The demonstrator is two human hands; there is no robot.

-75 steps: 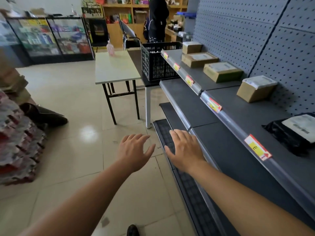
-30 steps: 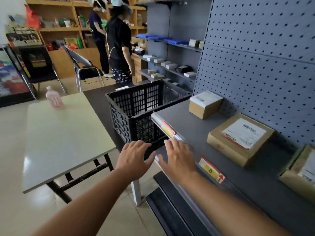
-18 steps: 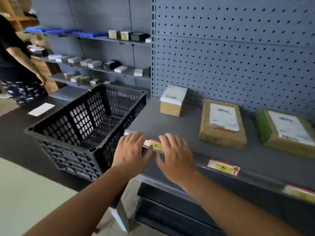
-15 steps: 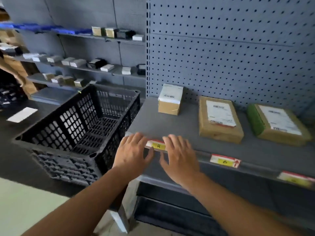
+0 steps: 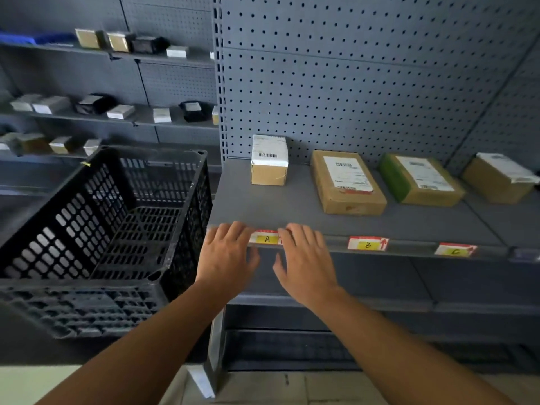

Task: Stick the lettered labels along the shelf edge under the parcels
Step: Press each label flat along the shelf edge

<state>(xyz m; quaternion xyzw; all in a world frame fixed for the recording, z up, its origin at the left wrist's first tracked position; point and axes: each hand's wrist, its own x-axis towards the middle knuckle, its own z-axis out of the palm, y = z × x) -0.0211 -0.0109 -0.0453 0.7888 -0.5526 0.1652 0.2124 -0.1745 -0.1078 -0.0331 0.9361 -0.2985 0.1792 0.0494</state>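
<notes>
Three labels sit on the shelf edge: label A, label B to its right and label C farther right. Behind label A stands a small parcel; three more parcels lie to the right of it, four in all. Both hands reach forward, palms down: the left hand and right hand flank label A, fingers spread flat, gripping nothing. Left of label A stands one black crate.
</notes>
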